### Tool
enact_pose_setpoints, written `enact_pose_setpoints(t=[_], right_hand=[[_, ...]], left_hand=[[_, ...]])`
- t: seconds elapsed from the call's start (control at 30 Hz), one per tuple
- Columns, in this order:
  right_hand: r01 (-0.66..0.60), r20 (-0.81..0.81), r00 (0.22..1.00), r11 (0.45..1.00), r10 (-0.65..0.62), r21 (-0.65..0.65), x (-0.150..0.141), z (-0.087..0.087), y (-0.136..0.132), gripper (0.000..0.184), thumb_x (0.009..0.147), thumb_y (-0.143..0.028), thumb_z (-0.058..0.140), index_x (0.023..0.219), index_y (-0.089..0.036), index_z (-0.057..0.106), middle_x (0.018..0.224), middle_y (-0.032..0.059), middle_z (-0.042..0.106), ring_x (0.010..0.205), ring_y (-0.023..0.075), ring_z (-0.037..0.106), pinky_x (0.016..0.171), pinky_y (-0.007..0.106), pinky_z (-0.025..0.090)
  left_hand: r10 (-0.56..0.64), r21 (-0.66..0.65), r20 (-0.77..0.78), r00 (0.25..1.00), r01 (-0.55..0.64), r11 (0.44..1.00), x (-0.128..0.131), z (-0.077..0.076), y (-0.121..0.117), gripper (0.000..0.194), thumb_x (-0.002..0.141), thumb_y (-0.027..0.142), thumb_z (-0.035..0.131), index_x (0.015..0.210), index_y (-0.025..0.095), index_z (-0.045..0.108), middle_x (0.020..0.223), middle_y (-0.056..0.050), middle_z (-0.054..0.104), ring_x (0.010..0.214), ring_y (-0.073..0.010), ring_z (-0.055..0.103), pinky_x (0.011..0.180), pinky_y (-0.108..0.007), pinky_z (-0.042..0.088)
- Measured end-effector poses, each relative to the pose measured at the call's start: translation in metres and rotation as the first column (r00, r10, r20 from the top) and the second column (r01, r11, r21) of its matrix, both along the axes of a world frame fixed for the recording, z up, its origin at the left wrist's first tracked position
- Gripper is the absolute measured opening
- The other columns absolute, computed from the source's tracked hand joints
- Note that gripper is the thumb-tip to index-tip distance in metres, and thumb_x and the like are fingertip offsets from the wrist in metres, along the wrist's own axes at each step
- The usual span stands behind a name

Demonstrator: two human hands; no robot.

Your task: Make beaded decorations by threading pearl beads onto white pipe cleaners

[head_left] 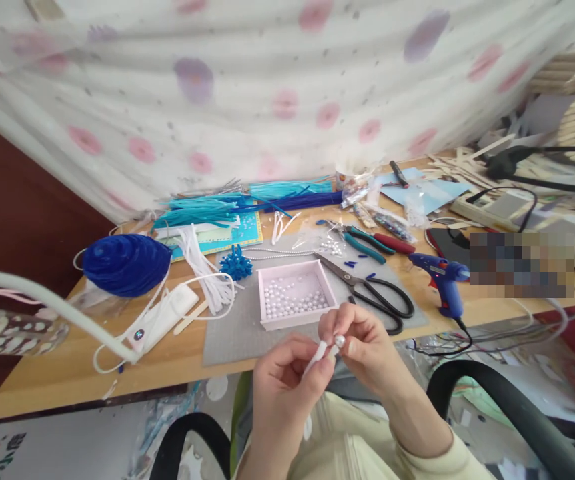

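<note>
My left hand (pixel 287 380) pinches a white pipe cleaner (pixel 314 358) between thumb and fingers, in front of the table's near edge. Beside it, the fingertips of my right hand (pixel 365 347) are closed on a white pearl bead (pixel 339 341) close to the pipe cleaner's end. Whether the bead is threaded on it, I cannot tell. Just beyond both hands sits a pale pink tray (pixel 262 300) with many loose pearl beads (pixel 292 297) in it. Black-handled scissors (pixel 367 290) lie to the right of the tray.
A blue glue gun (pixel 442 280) and pliers (pixel 367 243) lie to the right. At left are a blue fuzzy bundle (pixel 127 265), a white power strip (pixel 165 319) and white pipe cleaners (pixel 202 267). Turquoise pipe cleaners (pixel 200 212) lie behind. Chair armrests (pixel 507 413) flank my lap.
</note>
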State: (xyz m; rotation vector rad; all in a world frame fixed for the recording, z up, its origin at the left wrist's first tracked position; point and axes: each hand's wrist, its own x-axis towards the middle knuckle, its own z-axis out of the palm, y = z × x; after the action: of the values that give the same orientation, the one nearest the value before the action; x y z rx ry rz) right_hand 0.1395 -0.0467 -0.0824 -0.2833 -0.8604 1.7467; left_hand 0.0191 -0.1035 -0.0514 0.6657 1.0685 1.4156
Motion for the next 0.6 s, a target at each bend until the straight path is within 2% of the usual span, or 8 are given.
enact_pose_setpoints(t=[0.13, 0.27, 0.5, 0.6], right_hand=[[0.005, 0.024, 1.0, 1.0, -0.004, -0.026, 0.0, 0.0, -0.003, 0.018, 0.075, -0.031, 0.091, 0.077, -0.022, 0.076, 0.071, 0.0, 0.073, 0.059, 0.0102, 0.064, 0.055, 0.018, 0.054], [0.039, 0.042, 0.998, 0.999, -0.039, 0.006, 0.002, -0.001, -0.004, 0.019, 0.074, -0.031, 0.091, 0.077, -0.023, 0.074, 0.07, -0.001, 0.071, 0.061, 0.0105, 0.063, 0.057, 0.018, 0.052], [0.083, 0.155, 0.982, 0.982, -0.11, 0.168, 0.012, 0.001, -0.002, 0.013, 0.077, -0.026, 0.09, 0.084, -0.025, 0.08, 0.076, 0.0016, 0.074, 0.067, 0.0131, 0.067, 0.06, 0.022, 0.055], [0.075, 0.225, 0.967, 0.974, -0.124, 0.214, 0.016, 0.003, -0.002, 0.012, 0.077, -0.023, 0.089, 0.087, -0.025, 0.083, 0.081, 0.0032, 0.074, 0.072, 0.0136, 0.067, 0.064, 0.022, 0.055]], left_hand=[[-0.002, -0.006, -0.012, 1.0, 0.002, 1.0, 0.001, 0.001, -0.001, 0.034, 0.064, 0.044, 0.095, 0.062, 0.017, 0.075, 0.066, 0.0, 0.063, 0.052, -0.0056, 0.041, 0.045, -0.019, 0.029], [-0.022, -0.012, -0.016, 1.0, 0.022, 1.0, 0.002, 0.003, -0.001, 0.034, 0.063, 0.044, 0.095, 0.06, 0.017, 0.074, 0.065, 0.0, 0.06, 0.049, -0.0051, 0.036, 0.043, -0.02, 0.026], [-0.025, 0.027, -0.093, 0.995, 0.028, 0.999, -0.003, 0.004, -0.002, 0.03, 0.068, 0.041, 0.092, 0.061, 0.017, 0.076, 0.063, 0.001, 0.059, 0.053, -0.0064, 0.04, 0.046, -0.019, 0.03], [-0.052, -0.01, -0.061, 0.997, 0.051, 0.999, -0.004, 0.004, -0.002, 0.033, 0.066, 0.045, 0.094, 0.063, 0.017, 0.077, 0.062, 0.002, 0.06, 0.047, -0.0033, 0.036, 0.042, -0.017, 0.027]])
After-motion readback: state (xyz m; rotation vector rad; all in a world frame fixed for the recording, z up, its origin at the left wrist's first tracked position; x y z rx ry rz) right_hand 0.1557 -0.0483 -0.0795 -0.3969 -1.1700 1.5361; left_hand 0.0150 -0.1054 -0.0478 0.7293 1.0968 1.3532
